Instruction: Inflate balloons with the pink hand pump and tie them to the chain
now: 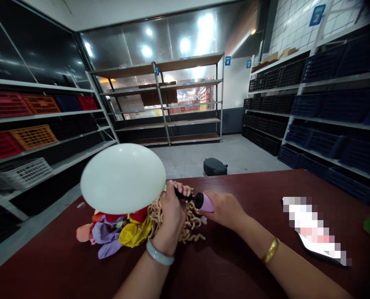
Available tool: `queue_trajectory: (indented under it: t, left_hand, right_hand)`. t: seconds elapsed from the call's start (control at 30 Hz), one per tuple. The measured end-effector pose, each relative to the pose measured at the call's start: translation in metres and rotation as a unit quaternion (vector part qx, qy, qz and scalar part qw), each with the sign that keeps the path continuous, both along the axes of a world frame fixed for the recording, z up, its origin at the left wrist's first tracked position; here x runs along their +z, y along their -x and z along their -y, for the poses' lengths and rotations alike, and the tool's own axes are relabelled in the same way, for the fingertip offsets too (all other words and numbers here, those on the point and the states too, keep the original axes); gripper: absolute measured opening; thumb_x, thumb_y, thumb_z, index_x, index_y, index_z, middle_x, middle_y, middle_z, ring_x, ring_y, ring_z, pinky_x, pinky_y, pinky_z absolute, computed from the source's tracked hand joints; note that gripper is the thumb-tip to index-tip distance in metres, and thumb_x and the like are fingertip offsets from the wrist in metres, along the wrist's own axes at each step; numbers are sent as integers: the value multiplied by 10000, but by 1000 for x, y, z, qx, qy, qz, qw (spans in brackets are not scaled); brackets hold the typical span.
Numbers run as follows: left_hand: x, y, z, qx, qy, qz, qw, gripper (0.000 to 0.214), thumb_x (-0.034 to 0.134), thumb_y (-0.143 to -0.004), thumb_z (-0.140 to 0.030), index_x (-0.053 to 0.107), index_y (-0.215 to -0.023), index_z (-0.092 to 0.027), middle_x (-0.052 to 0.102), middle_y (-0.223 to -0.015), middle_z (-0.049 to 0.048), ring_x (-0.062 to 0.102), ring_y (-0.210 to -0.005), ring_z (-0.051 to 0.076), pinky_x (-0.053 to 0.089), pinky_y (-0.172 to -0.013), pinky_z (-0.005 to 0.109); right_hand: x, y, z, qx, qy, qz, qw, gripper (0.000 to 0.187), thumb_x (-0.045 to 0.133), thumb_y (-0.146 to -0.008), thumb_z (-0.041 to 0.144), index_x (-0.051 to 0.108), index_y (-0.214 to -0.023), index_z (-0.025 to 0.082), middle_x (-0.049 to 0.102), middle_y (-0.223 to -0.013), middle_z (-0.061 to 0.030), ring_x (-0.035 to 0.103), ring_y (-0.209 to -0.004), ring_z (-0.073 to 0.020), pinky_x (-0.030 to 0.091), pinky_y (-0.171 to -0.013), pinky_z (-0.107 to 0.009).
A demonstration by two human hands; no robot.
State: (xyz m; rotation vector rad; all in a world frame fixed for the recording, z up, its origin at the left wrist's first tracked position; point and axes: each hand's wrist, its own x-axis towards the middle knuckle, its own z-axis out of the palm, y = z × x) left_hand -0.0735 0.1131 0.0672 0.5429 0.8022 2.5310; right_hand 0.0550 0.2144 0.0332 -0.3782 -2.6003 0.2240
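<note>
The left grip (173,204) clasps the black end of a lilac-and-black tubular pump (200,200), the right grip (225,209) its lilac end; a rounded white balloon (122,178) (large, glossy) is just beside the left.

A dark red-brown worktop (222,270) with a faint sheen carried a heap of limp balloons (110,238) in yellow, lilac, red and peach, left of its middle. Just beside them, touching, spread a tangle of tan, curly strands (155,216). A phone-like slab (320,249), its face pixelated, lay slantwise well apart to the right, while a small clear scrap (80,204) sat near the left edge
</note>
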Motion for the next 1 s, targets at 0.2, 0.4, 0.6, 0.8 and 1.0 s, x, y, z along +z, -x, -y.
queue_trajectory:
  t: [0.2, 0.4, 0.6, 0.8, 1.0]
  left_hand:
    - [22, 54, 28, 72, -37, 7, 997, 201, 583, -760, -188, 414, -652, -188, 376, -514, -62, 377, -437, 78, 323, -461, 217]
    - [24, 56, 30, 81, -42, 19, 996, 230, 583, -787, -231, 400, -655, -187, 366, -516, -66, 359, -434, 72, 320, -462, 211]
    - [5, 17, 6, 18, -26, 4, 999, 274, 615, -814, -285, 411, -660, -185, 386, -549, -53, 397, -476, 83, 351, -497, 228]
    - [-9, -22, -9, -38, 12, -1, 999, 332, 608, -845, -369, 438, -640, -173, 408, -581, -32, 428, -513, 95, 392, -543, 261]
    - [-10, -24, -9, -34, 12, -1, 999, 325, 613, -843, -379, 437, -658, -177, 405, -585, -35, 425, -511, 96, 389, -534, 261]
  right_hand:
    - [-2, -4, -20, 5, -19, 4, 1000, 446, 584, -826, 539, 560, -1157, 241, 695, -1030, -59, 657, -896, -243, 438, -703, -316]
    - [-7, -4, -25, -1, -37, -1, 999, 451, 591, -813, 520, 561, -1144, 216, 692, -1033, -75, 659, -868, -253, 443, -686, -333]
    - [-6, -3, -14, -16, -35, 9, 999, 451, 603, -803, 504, 548, -1140, 210, 691, -985, -69, 659, -824, -251, 432, -659, -336]
    - [-2, -1, 0, -18, -16, 16, 1000, 426, 605, -811, 479, 529, -1135, 213, 685, -981, -61, 654, -833, -238, 422, -663, -323]
    - [1, -1, 5, -9, -2, 11, 1000, 430, 610, -815, 492, 530, -1137, 220, 683, -967, -53, 652, -834, -233, 411, -661, -311]
